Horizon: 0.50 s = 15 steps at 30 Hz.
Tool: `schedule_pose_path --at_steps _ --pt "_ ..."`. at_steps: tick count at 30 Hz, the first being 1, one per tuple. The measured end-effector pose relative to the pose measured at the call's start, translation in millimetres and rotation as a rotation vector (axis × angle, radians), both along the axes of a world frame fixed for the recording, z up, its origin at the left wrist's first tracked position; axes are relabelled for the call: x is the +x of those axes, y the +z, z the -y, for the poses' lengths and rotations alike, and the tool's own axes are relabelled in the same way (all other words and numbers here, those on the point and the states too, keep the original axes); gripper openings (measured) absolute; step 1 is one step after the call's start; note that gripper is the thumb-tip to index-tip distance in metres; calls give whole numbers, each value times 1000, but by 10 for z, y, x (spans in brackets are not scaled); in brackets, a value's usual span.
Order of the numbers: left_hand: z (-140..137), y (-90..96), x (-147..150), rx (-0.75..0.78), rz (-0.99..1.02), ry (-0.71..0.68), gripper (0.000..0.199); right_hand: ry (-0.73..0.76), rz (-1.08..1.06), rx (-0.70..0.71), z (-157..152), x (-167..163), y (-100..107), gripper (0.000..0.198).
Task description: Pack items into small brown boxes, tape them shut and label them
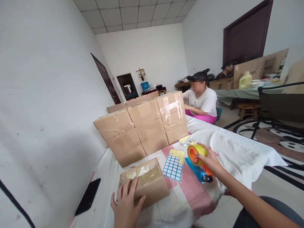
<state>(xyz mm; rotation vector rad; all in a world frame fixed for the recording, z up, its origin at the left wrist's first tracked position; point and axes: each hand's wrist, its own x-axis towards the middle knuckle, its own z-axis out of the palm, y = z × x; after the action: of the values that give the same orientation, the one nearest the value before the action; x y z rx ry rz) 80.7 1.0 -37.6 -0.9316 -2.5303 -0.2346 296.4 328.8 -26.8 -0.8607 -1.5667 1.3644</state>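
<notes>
My left hand (126, 202) rests with its fingers spread on the near side and top edge of a cardboard box (152, 190). Clear tape covers part of that box's top. Over the table to the right, my right hand (207, 158) is closed on a blue and orange tape dispenser (196, 169), gripping it at its yellowish tape roll. A sheet of blue-edged labels (174, 165) lies between the box and the dispenser. Behind it a second label sheet (187, 140), with many labels gone, lies partly beyond the roll.
Several taped cardboard boxes (148, 126) are stacked across the table's far side. A black phone (88, 196) lies by the left wall. Across the table sits a person in a white shirt (201, 98). A folding chair (282, 104) stands at right.
</notes>
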Motion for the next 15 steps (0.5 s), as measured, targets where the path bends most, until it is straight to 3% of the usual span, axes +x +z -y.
schedule_pose_path --at_steps 11,15 --pt "2 -26 -24 -8 -11 6 51 172 -71 -31 29 20 -25 84" --pt "3 -27 -30 -7 -21 0 50 162 -61 -42 25 -8 -87 85"
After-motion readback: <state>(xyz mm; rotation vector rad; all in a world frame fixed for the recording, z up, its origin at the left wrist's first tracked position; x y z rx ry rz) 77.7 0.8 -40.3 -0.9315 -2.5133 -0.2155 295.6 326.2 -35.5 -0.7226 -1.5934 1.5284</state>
